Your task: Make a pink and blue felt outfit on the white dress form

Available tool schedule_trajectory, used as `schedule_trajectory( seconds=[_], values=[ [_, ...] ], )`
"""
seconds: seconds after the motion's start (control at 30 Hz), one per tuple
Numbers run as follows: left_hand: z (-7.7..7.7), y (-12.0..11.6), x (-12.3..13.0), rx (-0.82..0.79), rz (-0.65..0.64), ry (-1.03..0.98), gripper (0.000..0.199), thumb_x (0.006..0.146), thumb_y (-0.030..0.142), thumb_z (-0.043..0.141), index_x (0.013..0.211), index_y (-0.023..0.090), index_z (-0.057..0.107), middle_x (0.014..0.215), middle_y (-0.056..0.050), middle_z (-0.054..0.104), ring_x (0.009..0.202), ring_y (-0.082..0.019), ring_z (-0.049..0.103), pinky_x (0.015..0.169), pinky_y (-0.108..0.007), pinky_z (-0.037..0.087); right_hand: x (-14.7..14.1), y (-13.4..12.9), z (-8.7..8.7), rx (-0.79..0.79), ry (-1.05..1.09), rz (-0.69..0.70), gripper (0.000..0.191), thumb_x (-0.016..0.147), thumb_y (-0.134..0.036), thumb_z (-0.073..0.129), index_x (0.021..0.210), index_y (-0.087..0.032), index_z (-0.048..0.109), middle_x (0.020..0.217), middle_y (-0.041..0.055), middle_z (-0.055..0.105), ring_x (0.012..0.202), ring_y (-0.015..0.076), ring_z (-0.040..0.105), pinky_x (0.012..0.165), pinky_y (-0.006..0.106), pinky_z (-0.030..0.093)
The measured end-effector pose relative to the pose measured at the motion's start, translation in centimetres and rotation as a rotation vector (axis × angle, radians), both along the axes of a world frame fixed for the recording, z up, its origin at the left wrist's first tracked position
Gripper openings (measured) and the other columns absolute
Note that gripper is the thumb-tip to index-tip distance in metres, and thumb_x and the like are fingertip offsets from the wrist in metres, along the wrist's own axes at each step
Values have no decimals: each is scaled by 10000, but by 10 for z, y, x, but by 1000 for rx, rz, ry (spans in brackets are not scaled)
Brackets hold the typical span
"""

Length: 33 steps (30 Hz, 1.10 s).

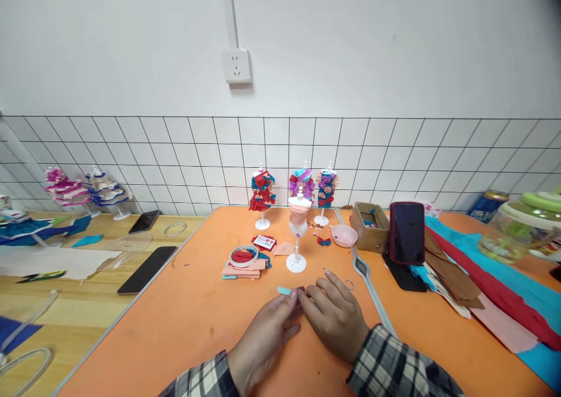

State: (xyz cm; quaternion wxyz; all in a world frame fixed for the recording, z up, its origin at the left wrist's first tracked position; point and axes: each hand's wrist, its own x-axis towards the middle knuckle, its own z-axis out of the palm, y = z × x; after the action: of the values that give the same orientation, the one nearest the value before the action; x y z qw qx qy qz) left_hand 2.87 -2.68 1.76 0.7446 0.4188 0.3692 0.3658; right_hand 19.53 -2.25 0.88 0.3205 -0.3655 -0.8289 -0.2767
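A small light-blue strip [284, 290] is above the near part of the orange table [175, 338], jutting from the person's left hand [272, 330], which pinches it between thumb and finger. The right hand [335, 318] meets the left at the fingertips; whether it also grips the strip cannot be told. Just beyond the hands stands a white mannequin stand [296, 262] with pale pink wrapping [300, 209]. To its left, a roll of tape [232, 262] lies on folded cloth [248, 273]; to its right, a pink bowl [344, 237] sits beside a cardboard box [370, 233]. Farther right, a phone [407, 233] stands upright near long fabric strips [504, 292]. Three dressed mannequins [262, 191] stand near the tiled wall [175, 151].
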Motion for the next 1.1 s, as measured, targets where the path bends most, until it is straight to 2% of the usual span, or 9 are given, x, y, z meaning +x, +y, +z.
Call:
schedule_trajectory(
  seconds=[0.1, 0.2, 0.37, 0.47, 0.53, 0.67, 0.83, 1.0, 1.1],
  values=[
    [-6, 5, 5, 1, 62, -66, 446, 829, 501, 617, 1113, 161, 670, 1250, -136, 634, 1161, -253, 572, 1015, -396, 395, -1, -6, -1, -34, 74, 14, 232, 903, -184, 500, 1071, -237, 651, 971, 24, 711, 955, 198, 578, 1100, 397, 228],
    [-3, 10, 1, 68, 104, -29, 419, 819, 478, 626, 1054, 139, 702, 1174, -139, 676, 1124, -267, 592, 1008, -406, 409, 1, -9, 10, -213, 226, 53, 229, 867, -327, 554, 1063, -270, 657, 987, 33, 702, 934, 225, 582, 1050, 471, 273],
    [30, 18, -13, 351, -150, 168, 320, 854, 403, 591, 923, 140, 760, 970, -83, 748, 969, -247, 654, 979, -386, 440, 5, 7, 40, -773, 604, 126, 316, 883, -420, 521, 1080, -216, 661, 926, 64, 686, 881, 216, 612, 806, 353, 469],
    [52, 21, -17, 462, -267, 215, 310, 889, 357, 535, 904, 157, 771, 882, -58, 757, 890, -235, 678, 915, -358, 477, 2, 22, 54, -1212, 703, 345, 337, 879, -476, 524, 873, -184, 693, 669, 12, 659, 675, 171, 625, 672, 282, 488],
    [61, 23, -19, 456, -292, 215, 319, 904, 341, 514, 896, 152, 771, 844, -60, 757, 859, -233, 687, 886, -353, 486, 0, 29, 61, -1349, 766, 436, 304, 831, -459, 593, 754, -177, 674, 607, -7, 637, 615, 153, 615, 629, 260, 483],
    [67, 27, -23, 429, -291, 164, 310, 901, 370, 543, 948, 134, 738, 855, -86, 755, 877, -244, 692, 905, -374, 473, -3, 33, 75, -1216, 897, 359, 220, 743, -395, 674, 747, -174, 677, 732, 14, 677, 704, 163, 620, 664, 265, 485],
    [55, 28, -19, 411, -228, 197, 344, 829, 413, 660, 1029, 134, 691, 964, -108, 757, 955, -258, 684, 916, -380, 460, 10, 35, 89, -944, 1011, 227, 241, 775, -423, 623, 763, -187, 666, 724, 23, 657, 699, 174, 601, 661, 295, 487],
    [44, 26, -9, 420, -252, 311, 410, 892, 479, 545, 1024, 127, 709, 939, -108, 768, 915, -242, 682, 853, -346, 462, 37, 47, 91, -790, 1074, 131, 277, 784, -453, 618, 780, -178, 652, 805, 57, 660, 781, 207, 610, 721, 332, 500],
    [44, 25, -7, 406, -238, 327, 421, 903, 489, 515, 987, 126, 710, 837, -86, 768, 824, -217, 680, 803, -320, 466, 51, 52, 93, -780, 964, 27, 295, 808, -451, 583, 835, -168, 662, 824, 66, 655, 772, 206, 607, 721, 343, 505]
  ],
)
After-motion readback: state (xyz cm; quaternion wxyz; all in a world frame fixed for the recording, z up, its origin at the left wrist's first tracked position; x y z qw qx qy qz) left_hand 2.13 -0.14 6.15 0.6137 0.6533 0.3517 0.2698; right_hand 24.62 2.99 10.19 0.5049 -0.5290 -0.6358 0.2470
